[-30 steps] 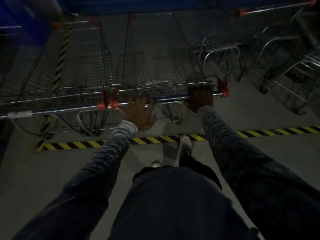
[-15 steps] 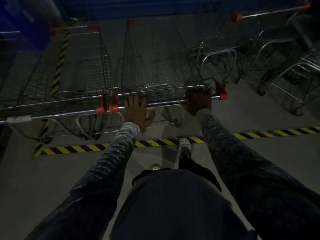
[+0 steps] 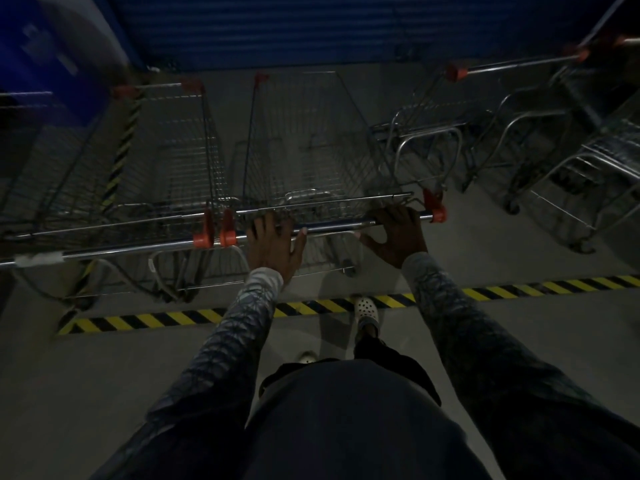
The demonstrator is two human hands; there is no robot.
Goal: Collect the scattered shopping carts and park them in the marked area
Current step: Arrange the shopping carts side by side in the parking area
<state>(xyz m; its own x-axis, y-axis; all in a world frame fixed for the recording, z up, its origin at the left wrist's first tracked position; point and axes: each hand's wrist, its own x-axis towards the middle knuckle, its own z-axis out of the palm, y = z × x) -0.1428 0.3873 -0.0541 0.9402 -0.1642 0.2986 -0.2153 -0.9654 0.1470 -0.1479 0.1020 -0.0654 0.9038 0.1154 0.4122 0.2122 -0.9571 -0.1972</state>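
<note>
Cart point(image 3: 311, 150) sits past the striped tape point(image 3: 173, 318), just beside a second cart point(image 3: 180, 150) on its left. Left hand point(image 3: 273, 244) lies flat across the handle point(image 3: 339, 225), fingers straight, thumb splayed. Right hand point(image 3: 398, 233) curls its fingers over the same handle near its orange cap point(image 3: 437, 214). More carts point(image 3: 429, 140) stand right.

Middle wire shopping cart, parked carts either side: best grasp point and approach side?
Take the chrome handle bar of the middle wire shopping cart, between its orange end caps, from the rear, fingers over the top. It lies level and crosswise on the near side; neighbouring carts close off both flanks. The left hand rests there; the right hand grips it.
</note>
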